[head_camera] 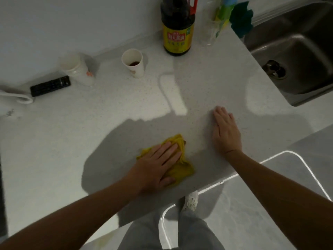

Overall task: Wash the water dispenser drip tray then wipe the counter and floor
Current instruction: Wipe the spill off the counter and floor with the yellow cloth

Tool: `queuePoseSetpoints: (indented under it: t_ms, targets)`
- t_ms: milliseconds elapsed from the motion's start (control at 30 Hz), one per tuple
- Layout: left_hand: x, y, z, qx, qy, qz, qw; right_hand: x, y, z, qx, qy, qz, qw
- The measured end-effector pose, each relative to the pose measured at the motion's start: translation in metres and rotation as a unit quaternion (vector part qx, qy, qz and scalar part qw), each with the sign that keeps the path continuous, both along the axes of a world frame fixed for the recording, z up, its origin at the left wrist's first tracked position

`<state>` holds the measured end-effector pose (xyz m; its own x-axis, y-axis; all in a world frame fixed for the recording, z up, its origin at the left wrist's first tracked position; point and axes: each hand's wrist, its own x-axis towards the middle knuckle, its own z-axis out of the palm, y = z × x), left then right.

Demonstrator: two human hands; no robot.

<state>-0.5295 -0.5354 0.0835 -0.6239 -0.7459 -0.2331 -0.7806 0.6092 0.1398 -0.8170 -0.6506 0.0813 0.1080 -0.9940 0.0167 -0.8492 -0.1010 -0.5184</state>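
A crumpled yellow cloth [180,168] lies on the pale speckled counter [72,141] near its front edge. My left hand [155,165] presses flat on top of the cloth, fingers stretched out and together. My right hand [225,130] rests palm-down on the bare counter to the right of the cloth, holding nothing. The grey floor [243,222] shows below the counter edge, with my legs and one foot on it. No drip tray is in view.
At the back stand a dark soy sauce bottle [177,29], a paper cup [133,63], a white cup [75,69], a black remote [50,85] and a clear glass [212,31]. A steel sink [297,51] is at the right, with a green cloth [241,18] beside it.
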Motion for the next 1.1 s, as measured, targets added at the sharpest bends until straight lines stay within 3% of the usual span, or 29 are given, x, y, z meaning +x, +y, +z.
queuePoseSetpoints:
  t_ms: [200,400,567,733,800,867,933,1100]
  targets:
    - [0.078,0.039,0.014,0.018,-0.024,0.199,0.980,0.004,0.003,0.002,0.016,0.023,0.013,1.000]
    - [0.045,-0.098,0.013,-0.050,-0.015,0.344,0.938,0.003,0.000,0.001,0.004,-0.017,0.000,1.000]
    - [-0.049,-0.194,0.003,-0.025,0.004,0.237,0.971,0.002,0.002,0.006,0.007,-0.118,-0.071,0.990]
    - [-0.090,-0.136,0.006,-0.051,0.023,0.032,0.998,-0.010,-0.009,0.029,0.086,-0.286,-0.169,0.939]
    - [-0.081,-0.080,0.002,-0.038,0.025,-0.006,0.999,-0.023,-0.011,0.041,0.127,-0.237,-0.131,0.954]
    - [-0.066,-0.021,-0.001,-0.017,0.027,-0.005,0.999,-0.040,-0.007,0.046,0.151,-0.112,-0.042,0.981]
    - [-0.039,0.026,-0.001,-0.009,0.023,0.020,1.000,-0.051,0.000,0.046,0.170,-0.001,0.034,0.985]
    - [0.039,0.061,0.012,0.000,-0.004,0.123,0.992,-0.064,0.037,0.051,0.115,0.039,0.072,0.990]
